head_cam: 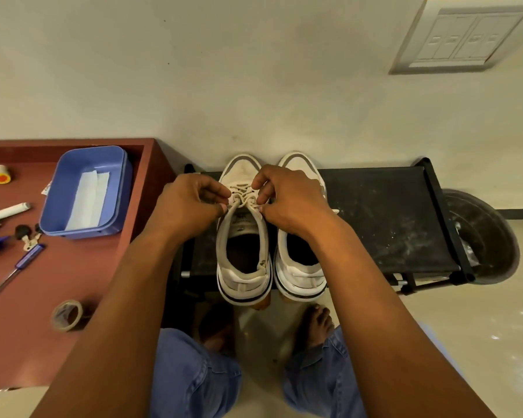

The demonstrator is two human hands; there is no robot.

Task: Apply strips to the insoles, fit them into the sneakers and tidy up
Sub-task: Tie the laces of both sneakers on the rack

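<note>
Two white sneakers (272, 224) sit side by side on a black rack (384, 218) in the middle of the frame. The left hand (191, 203) and the right hand (287, 197) each pinch the laces (242, 197) of the left sneaker (242, 230). The laces are thin, soft and floppy, so I think holding them near the knot works best. The sneaker looks light and bendy. A blue tray (85, 191) with white strips (88, 200) rests on the red tabletop (82, 267) at the left.
</note>
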